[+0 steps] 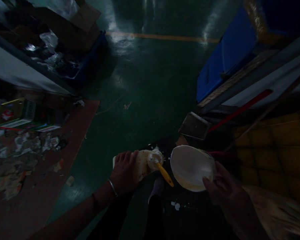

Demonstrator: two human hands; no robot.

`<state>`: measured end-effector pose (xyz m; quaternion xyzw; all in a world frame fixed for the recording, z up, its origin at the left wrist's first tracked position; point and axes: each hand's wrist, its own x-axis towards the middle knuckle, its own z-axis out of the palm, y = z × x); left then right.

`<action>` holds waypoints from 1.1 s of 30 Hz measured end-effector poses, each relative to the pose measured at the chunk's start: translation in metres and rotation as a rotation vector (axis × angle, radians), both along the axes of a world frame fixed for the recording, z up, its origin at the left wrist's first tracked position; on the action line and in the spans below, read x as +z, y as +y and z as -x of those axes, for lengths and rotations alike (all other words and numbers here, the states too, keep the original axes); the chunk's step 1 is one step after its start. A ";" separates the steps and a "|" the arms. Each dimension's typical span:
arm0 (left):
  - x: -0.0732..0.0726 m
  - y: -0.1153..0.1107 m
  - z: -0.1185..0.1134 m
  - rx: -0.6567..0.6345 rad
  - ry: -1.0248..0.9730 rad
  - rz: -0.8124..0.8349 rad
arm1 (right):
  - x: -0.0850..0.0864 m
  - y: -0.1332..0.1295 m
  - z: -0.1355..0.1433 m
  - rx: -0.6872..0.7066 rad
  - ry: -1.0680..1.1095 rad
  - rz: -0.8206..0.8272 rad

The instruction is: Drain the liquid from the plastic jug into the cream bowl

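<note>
My left hand (125, 171), with a bangle at the wrist, is wrapped over a stained pale container (143, 163) lying on its side. White material shows around its mouth, and a yellow-handled tool (166, 175) sticks out there toward the lower right. To the right, my right hand (218, 185) grips the rim of a white bowl (191, 166), tilted so its inside shows. The thumb is on the near edge and the other fingers are mostly behind it. White bits (176, 205) lie on the dark surface below.
A dustpan (195, 126) with a red handle lies beyond the bowl. Blue bins (225, 56) stand at the upper right, and yellow stacked material (277, 150) at the right. Debris covers a brown board (72, 143) at the left. A blue crate (90, 56) holds plastic waste.
</note>
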<state>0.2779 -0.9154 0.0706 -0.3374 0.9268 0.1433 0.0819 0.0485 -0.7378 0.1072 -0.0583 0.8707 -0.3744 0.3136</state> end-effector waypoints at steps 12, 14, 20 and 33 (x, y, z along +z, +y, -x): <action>0.144 -0.019 0.067 -0.142 0.030 -0.097 | 0.156 -0.021 0.024 0.343 0.544 0.115; 0.164 -0.021 0.073 -0.151 0.046 -0.097 | 0.179 -0.023 0.025 0.392 0.678 0.107; 0.207 -0.023 0.082 -0.144 0.120 -0.056 | 0.234 -0.027 0.030 0.492 1.041 0.090; 0.233 -0.021 0.077 -0.151 0.222 -0.031 | 0.289 -0.035 0.012 0.537 1.188 0.034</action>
